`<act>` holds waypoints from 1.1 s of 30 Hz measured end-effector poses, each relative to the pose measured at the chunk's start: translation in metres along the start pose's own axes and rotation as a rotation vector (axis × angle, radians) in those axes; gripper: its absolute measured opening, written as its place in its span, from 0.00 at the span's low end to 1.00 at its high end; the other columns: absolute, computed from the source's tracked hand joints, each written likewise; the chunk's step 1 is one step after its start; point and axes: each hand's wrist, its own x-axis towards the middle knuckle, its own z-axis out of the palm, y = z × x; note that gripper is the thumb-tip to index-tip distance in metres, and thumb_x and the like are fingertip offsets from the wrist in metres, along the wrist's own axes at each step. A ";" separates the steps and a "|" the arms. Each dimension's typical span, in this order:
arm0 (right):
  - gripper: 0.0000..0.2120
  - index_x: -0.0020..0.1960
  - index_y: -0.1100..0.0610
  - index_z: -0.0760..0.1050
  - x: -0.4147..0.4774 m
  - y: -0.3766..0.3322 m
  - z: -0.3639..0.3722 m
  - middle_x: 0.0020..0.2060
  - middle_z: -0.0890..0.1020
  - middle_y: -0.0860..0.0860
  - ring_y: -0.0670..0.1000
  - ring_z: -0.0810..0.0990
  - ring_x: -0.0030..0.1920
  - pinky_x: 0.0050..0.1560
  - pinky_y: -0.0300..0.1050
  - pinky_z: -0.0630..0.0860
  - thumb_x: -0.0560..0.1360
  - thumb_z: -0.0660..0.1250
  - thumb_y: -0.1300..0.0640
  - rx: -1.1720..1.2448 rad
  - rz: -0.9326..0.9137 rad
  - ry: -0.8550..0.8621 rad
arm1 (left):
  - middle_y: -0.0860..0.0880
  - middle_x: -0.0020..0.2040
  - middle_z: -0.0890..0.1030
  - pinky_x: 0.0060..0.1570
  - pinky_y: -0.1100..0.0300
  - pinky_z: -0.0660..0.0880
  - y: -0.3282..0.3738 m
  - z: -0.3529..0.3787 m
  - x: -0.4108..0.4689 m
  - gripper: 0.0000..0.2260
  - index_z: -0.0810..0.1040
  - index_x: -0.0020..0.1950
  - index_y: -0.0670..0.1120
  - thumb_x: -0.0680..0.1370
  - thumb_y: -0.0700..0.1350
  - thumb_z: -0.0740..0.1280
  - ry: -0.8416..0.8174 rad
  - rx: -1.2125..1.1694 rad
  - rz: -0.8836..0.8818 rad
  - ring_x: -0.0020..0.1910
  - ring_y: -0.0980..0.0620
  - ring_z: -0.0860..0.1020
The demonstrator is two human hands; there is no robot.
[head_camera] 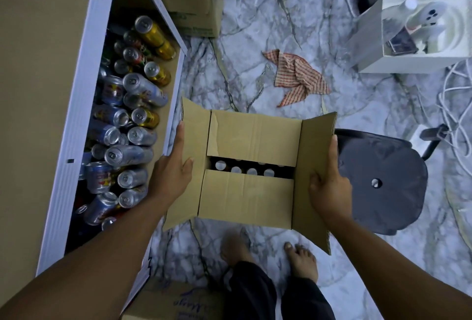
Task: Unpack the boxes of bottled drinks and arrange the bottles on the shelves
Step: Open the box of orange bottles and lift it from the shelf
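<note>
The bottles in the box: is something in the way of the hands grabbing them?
Yes. Two cardboard flaps, the far flap and the near flap, lie folded over the bottles, leaving only a narrow gap where some caps show. The left hand and right hand hold the box by its side flaps.

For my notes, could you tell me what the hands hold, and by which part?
The left hand and right hand each hold the cardboard box by an opened side flap.
</note>
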 end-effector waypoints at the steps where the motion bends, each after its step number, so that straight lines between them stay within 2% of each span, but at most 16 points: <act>1: 0.45 0.83 0.44 0.41 0.003 0.000 0.001 0.27 0.72 0.55 0.59 0.71 0.26 0.29 0.49 0.71 0.77 0.63 0.65 -0.003 0.000 0.002 | 0.45 0.26 0.71 0.27 0.52 0.72 0.000 -0.001 0.003 0.42 0.37 0.83 0.59 0.82 0.44 0.65 -0.013 0.000 0.000 0.25 0.43 0.71; 7: 0.45 0.83 0.45 0.39 0.005 0.001 0.004 0.27 0.72 0.54 0.59 0.70 0.26 0.29 0.47 0.69 0.78 0.63 0.65 -0.030 -0.011 -0.001 | 0.41 0.29 0.75 0.27 0.46 0.76 -0.007 0.001 0.004 0.43 0.36 0.82 0.62 0.82 0.46 0.66 -0.004 -0.041 -0.007 0.25 0.41 0.74; 10: 0.44 0.83 0.45 0.39 0.001 0.006 0.005 0.27 0.71 0.54 0.58 0.70 0.25 0.29 0.45 0.68 0.79 0.63 0.64 -0.024 -0.009 -0.001 | 0.36 0.41 0.81 0.30 0.44 0.78 -0.013 0.007 0.003 0.45 0.33 0.78 0.68 0.82 0.48 0.67 0.018 -0.041 -0.018 0.28 0.40 0.76; 13: 0.44 0.83 0.44 0.38 0.001 0.011 0.005 0.27 0.71 0.55 0.59 0.71 0.26 0.29 0.49 0.72 0.80 0.62 0.62 -0.021 0.001 -0.007 | 0.34 0.61 0.80 0.45 0.43 0.80 -0.014 0.010 0.003 0.44 0.37 0.81 0.63 0.81 0.47 0.69 0.056 -0.068 -0.012 0.47 0.35 0.81; 15: 0.43 0.83 0.44 0.38 0.002 0.013 0.005 0.28 0.71 0.54 0.59 0.71 0.26 0.29 0.49 0.71 0.80 0.63 0.62 -0.027 -0.003 0.001 | 0.37 0.73 0.71 0.53 0.46 0.77 -0.014 0.011 0.005 0.44 0.41 0.84 0.56 0.80 0.48 0.71 0.099 -0.021 -0.010 0.60 0.34 0.77; 18: 0.43 0.83 0.43 0.38 0.002 0.015 0.006 0.28 0.71 0.53 0.59 0.71 0.26 0.29 0.47 0.71 0.81 0.63 0.61 -0.013 -0.004 0.004 | 0.37 0.78 0.59 0.57 0.40 0.76 -0.016 0.016 0.005 0.46 0.48 0.85 0.47 0.77 0.52 0.74 0.196 0.256 0.018 0.69 0.34 0.68; 19: 0.43 0.83 0.43 0.38 0.001 0.014 0.006 0.29 0.71 0.54 0.59 0.71 0.26 0.29 0.47 0.70 0.81 0.63 0.61 -0.007 -0.006 0.002 | 0.36 0.79 0.57 0.63 0.36 0.73 -0.017 0.018 0.006 0.46 0.50 0.84 0.44 0.76 0.54 0.75 0.228 0.348 0.033 0.73 0.33 0.64; 21: 0.43 0.83 0.43 0.38 0.000 0.014 0.006 0.28 0.71 0.54 0.59 0.71 0.26 0.28 0.45 0.68 0.81 0.62 0.61 -0.006 -0.006 0.000 | 0.36 0.82 0.50 0.73 0.28 0.55 -0.017 0.022 0.008 0.48 0.51 0.83 0.40 0.75 0.58 0.73 0.250 0.508 0.034 0.78 0.31 0.54; 23: 0.43 0.83 0.43 0.38 -0.001 0.013 0.006 0.28 0.70 0.54 0.58 0.70 0.26 0.28 0.44 0.67 0.80 0.62 0.62 -0.004 -0.002 0.004 | 0.39 0.83 0.40 0.72 0.27 0.39 -0.016 0.026 0.008 0.48 0.48 0.83 0.39 0.77 0.63 0.69 0.185 0.623 -0.057 0.81 0.32 0.43; 24: 0.43 0.83 0.43 0.39 -0.001 0.013 0.006 0.28 0.70 0.54 0.58 0.70 0.26 0.27 0.43 0.66 0.80 0.62 0.62 -0.004 -0.001 0.007 | 0.40 0.83 0.37 0.71 0.27 0.35 -0.017 0.029 0.008 0.47 0.47 0.83 0.39 0.78 0.65 0.65 0.135 0.646 -0.112 0.81 0.33 0.39; 26: 0.43 0.83 0.43 0.39 -0.001 0.014 0.004 0.27 0.70 0.54 0.58 0.70 0.25 0.27 0.43 0.64 0.81 0.63 0.62 0.002 -0.007 0.008 | 0.41 0.83 0.40 0.73 0.29 0.36 -0.021 0.042 0.009 0.43 0.47 0.83 0.40 0.81 0.67 0.56 0.018 0.592 -0.173 0.81 0.37 0.37; 28: 0.43 0.83 0.43 0.39 0.000 0.015 0.004 0.28 0.71 0.54 0.58 0.70 0.25 0.27 0.43 0.63 0.80 0.64 0.62 0.016 -0.014 0.004 | 0.43 0.84 0.45 0.77 0.34 0.43 -0.024 0.062 0.013 0.39 0.47 0.84 0.45 0.82 0.68 0.50 -0.106 0.378 -0.187 0.82 0.42 0.41; 31: 0.44 0.83 0.42 0.39 0.003 0.020 0.007 0.29 0.72 0.54 0.56 0.70 0.26 0.28 0.44 0.64 0.80 0.65 0.62 0.034 -0.028 0.003 | 0.48 0.84 0.51 0.78 0.45 0.56 -0.015 0.086 0.023 0.34 0.45 0.85 0.52 0.84 0.65 0.51 -0.260 -0.105 -0.284 0.82 0.45 0.52; 33: 0.45 0.82 0.41 0.39 0.004 0.025 0.008 0.31 0.73 0.55 0.53 0.68 0.26 0.29 0.45 0.64 0.80 0.66 0.61 0.033 -0.051 0.011 | 0.49 0.84 0.55 0.72 0.49 0.62 -0.007 0.101 0.030 0.30 0.46 0.84 0.55 0.85 0.62 0.51 -0.257 -0.253 -0.294 0.80 0.42 0.61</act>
